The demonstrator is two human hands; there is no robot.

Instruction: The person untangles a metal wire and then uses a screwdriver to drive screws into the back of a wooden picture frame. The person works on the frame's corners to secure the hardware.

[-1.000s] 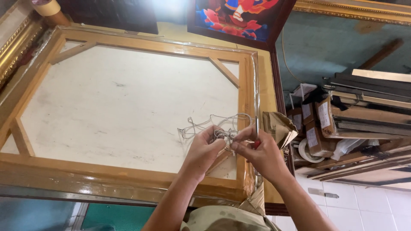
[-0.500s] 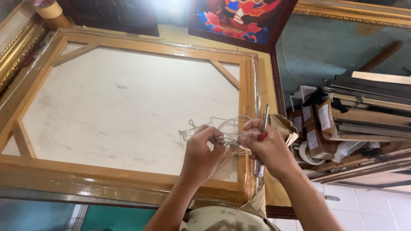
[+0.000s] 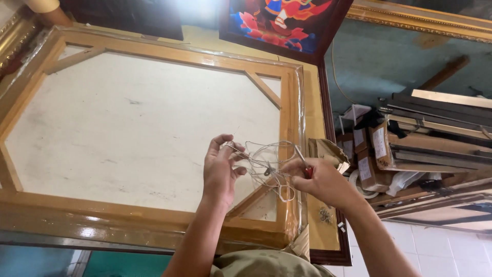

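Note:
A tangle of thin silver wire (image 3: 266,163) hangs between my two hands above the back of a large wooden frame (image 3: 154,54) with a pale canvas backing (image 3: 128,123). My left hand (image 3: 220,172) pinches one end of the wire on the left. My right hand (image 3: 320,179) grips the other side of the wire together with a thin red-handled tool (image 3: 302,161). Both hands hover over the frame's lower right corner brace (image 3: 256,197).
A colourful framed picture (image 3: 287,23) leans behind the frame. Stacked frame mouldings and wrapped boxes (image 3: 410,149) fill the right side, with a tape roll (image 3: 359,184) below them. Another person's arm (image 3: 48,10) shows at top left. White floor tiles (image 3: 441,251) lie at bottom right.
My hands have drawn apart, stretching the wire tangle between them. The right hand shifted right and lower with the tool; the left hand opened its fingers slightly.

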